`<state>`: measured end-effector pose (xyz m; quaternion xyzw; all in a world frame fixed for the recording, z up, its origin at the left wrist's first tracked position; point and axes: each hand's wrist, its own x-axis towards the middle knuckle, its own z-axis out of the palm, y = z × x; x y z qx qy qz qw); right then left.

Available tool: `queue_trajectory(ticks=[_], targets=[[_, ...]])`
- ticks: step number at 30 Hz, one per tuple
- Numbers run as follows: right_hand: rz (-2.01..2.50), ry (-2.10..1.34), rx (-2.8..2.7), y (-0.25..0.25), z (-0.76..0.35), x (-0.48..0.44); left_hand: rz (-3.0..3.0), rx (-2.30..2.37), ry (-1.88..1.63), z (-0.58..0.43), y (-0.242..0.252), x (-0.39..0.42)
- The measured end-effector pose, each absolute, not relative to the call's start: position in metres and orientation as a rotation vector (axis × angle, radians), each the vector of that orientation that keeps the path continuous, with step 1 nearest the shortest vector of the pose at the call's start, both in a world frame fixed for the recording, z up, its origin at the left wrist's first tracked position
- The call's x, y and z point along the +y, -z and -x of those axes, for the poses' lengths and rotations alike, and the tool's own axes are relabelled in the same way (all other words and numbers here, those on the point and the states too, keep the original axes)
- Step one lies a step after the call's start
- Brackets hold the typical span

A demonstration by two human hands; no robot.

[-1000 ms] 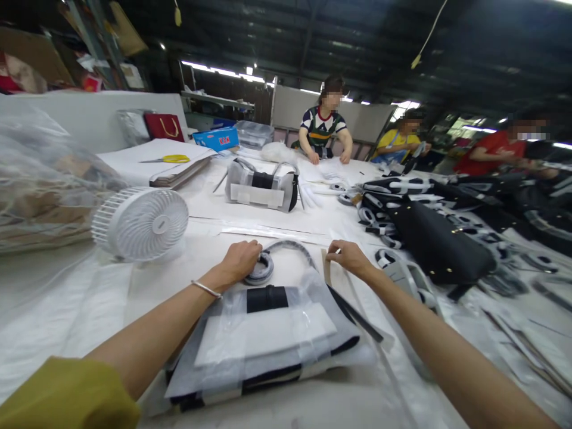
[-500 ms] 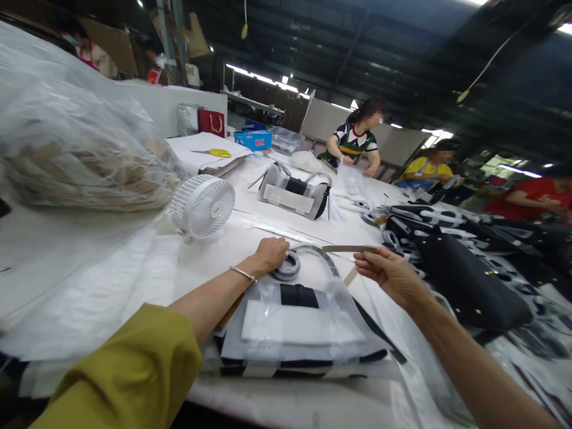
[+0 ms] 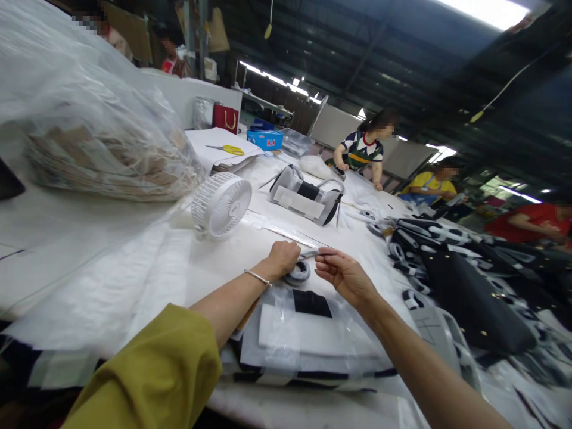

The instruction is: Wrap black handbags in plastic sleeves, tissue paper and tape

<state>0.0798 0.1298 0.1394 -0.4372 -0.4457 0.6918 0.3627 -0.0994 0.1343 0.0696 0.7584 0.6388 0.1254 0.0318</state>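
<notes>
Brings the right hand (image 3: 342, 271) leftward since the earlier frame, now just beside the left hand (image 3: 285, 257). Pinches a thin strip (image 3: 326, 255) between right thumb and fingers, on the far side of the wrapped bag (image 3: 297, 333) lying near on the counter (image 3: 214, 262). Cannot tell the left grip, with fingertips hidden beside a wrapped ring (image 3: 298, 273). Could drop the strip through too slack a hold, knock the ring askew through a leftward jerk, or rumple the bag's covering through too low a right forearm

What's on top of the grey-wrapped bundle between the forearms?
A white rectangle and black patch, with clear tape; the right forearm hides the bundle's right end.
</notes>
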Motion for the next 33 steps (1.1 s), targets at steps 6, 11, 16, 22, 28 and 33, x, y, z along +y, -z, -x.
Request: queue_trajectory(ticks=[6,11,16,22,28,33], targets=[[1.013,-1.966,-1.118,-0.137,-0.08,0.131,-2.354,1.93,-0.378,0.099,-0.072,0.133],[1.095,-1.83,-1.11,-0.138,-0.076,0.135,-2.329,1.941,-0.38,0.099,-0.069,0.135],[1.226,-1.417,-1.423,-0.144,-0.075,0.136,-2.285,1.966,-0.369,0.1,-0.069,0.137],[1.169,-0.672,-2.173,-0.143,-0.081,0.121,-2.277,1.976,-0.331,0.101,-0.078,0.134],[0.969,-0.278,-2.497,-0.134,-0.094,0.111,-2.29,2.004,-0.272,0.105,-0.084,0.133],[1.036,-0.231,-2.652,-0.141,-0.091,0.113,-2.29,2.038,-0.236,0.11,-0.085,0.135]])
